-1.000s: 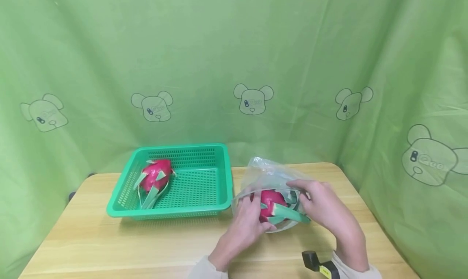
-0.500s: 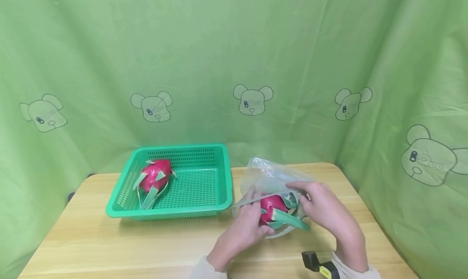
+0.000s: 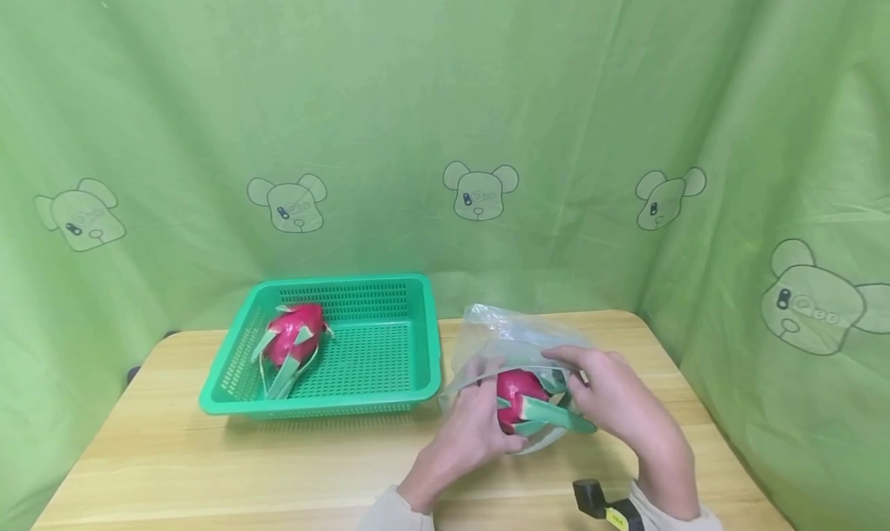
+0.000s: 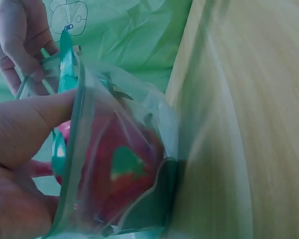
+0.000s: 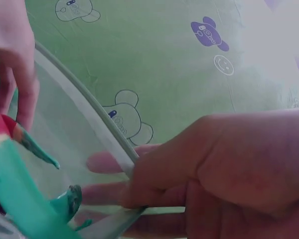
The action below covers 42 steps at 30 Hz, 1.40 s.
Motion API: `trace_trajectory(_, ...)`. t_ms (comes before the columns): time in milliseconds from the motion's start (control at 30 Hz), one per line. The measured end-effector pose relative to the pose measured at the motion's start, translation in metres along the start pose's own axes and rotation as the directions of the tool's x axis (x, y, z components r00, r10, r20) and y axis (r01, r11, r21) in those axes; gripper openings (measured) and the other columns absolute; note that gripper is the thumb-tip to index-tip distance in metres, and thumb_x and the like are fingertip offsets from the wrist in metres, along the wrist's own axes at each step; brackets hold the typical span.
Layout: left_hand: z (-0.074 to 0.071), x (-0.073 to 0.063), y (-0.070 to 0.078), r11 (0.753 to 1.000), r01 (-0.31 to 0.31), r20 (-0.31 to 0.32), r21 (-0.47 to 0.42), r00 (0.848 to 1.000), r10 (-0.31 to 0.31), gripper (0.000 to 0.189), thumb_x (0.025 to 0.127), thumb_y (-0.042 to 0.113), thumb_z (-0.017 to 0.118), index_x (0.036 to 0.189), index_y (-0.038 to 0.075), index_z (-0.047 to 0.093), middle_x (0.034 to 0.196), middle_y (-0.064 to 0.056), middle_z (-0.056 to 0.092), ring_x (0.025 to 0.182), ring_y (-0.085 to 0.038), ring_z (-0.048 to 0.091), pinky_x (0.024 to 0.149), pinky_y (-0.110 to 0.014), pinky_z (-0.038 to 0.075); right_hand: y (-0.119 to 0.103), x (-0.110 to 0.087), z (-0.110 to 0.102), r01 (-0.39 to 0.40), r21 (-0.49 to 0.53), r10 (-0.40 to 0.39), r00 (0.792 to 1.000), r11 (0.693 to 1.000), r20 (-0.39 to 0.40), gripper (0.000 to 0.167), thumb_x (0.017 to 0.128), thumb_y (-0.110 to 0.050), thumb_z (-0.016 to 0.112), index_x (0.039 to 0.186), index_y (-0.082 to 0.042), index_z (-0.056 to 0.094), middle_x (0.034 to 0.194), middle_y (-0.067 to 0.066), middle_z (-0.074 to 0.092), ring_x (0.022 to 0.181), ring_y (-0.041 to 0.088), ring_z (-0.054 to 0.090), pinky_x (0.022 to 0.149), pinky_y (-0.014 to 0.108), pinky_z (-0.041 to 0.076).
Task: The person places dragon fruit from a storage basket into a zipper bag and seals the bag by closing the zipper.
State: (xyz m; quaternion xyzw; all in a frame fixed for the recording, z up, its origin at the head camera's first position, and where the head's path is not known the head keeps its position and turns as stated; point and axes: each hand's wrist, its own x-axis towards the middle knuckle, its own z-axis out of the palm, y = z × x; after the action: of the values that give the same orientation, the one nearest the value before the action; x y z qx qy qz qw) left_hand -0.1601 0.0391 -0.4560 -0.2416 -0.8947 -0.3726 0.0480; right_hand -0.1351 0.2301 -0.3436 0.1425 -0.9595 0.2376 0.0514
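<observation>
A clear plastic bag [image 3: 511, 334] lies over the table with its mouth toward me. Inside that mouth sits a pink dragon fruit [image 3: 516, 396], one long green leaf sticking out to the right; in the left wrist view its lower side shows through the plastic. My left hand [image 3: 469, 423] reaches into the bag and grips the fruit, thumb in front and fingers along its left side. With thumb and fingers on either side of the plastic, my right hand [image 5: 214, 169] pinches the rim and holds the mouth apart. Part of the left fingers is hidden behind the plastic.
A green slotted basket [image 3: 313, 406] stands on the wooden table [image 3: 292, 469] to the left, with another dragon fruit [image 3: 295, 338] in it. A black strap [image 3: 598, 500] is on my right wrist. Green curtains [image 3: 389, 90] enclose the back and sides.
The dragon fruit has turned and shifted slightly within the bag mouth, its leaf now lower. The upper edge of the bag has sagged a little. Both hands stay nearly in place.
</observation>
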Motion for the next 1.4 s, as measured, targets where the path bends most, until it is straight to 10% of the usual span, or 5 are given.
trace_trajectory(267, -0.002, 0.0, 0.0, 0.998, 0.053, -0.046, -0.027, 0.997, -0.055, 0.117, 0.06, 0.032, 0.099, 0.156, 0.026, 0.032, 0.146, -0.004, 0.039, 0.127, -0.019, 0.044, 0.102, -0.05, 0.048, 0.013, -0.007, -0.003, -0.05, 0.097, 0.045, 0.997, 0.994, 0.056, 0.043, 0.092, 0.002, 0.06, 0.135, 0.001, 0.063, 0.129, 0.028, 0.064, 0.099, 0.04, 0.072, 0.071, 0.042, 0.059)
trace_trajectory(833, -0.001, 0.002, 0.003, 0.982, -0.028, -0.044, -0.186, 0.999, 0.02, 0.083, 0.069, 0.022, 0.089, 0.143, 0.032, 0.053, 0.141, 0.01, 0.041, 0.126, -0.007, 0.041, 0.094, -0.026, 0.052, 0.027, -0.013, -0.003, -0.109, 0.06, 0.109, 0.994, 0.992, 0.008, 0.037, 0.1, -0.002, 0.05, 0.134, 0.002, 0.063, 0.087, 0.009, 0.067, 0.049, 0.012, 0.047, 0.046, 0.028, 0.045)
trace_trajectory(1200, -0.003, 0.005, -0.01, 0.983, -0.145, -0.128, -0.115, 0.983, 0.13, 0.04, 0.084, -0.005, 0.056, 0.12, 0.003, 0.071, 0.115, -0.006, 0.074, 0.105, -0.014, 0.067, 0.091, -0.026, 0.056, 0.023, -0.016, -0.005, -0.081, 0.167, 0.077, 0.997, 0.983, 0.029, 0.035, 0.099, 0.007, 0.049, 0.131, 0.009, 0.062, 0.112, 0.025, 0.071, 0.069, 0.011, 0.068, 0.058, 0.023, 0.057)
trace_trajectory(1400, -0.01, 0.003, -0.002, 0.992, -0.116, -0.069, 0.049, 0.99, 0.119, 0.037, 0.095, -0.007, 0.054, 0.13, 0.001, 0.065, 0.12, -0.011, 0.072, 0.112, -0.023, 0.068, 0.096, -0.032, 0.056, 0.019, -0.017, -0.009, -0.045, 0.141, 0.049, 0.998, 0.989, -0.027, 0.036, 0.098, 0.006, 0.049, 0.13, 0.008, 0.063, 0.108, 0.022, 0.072, 0.069, 0.009, 0.067, 0.059, 0.023, 0.057)
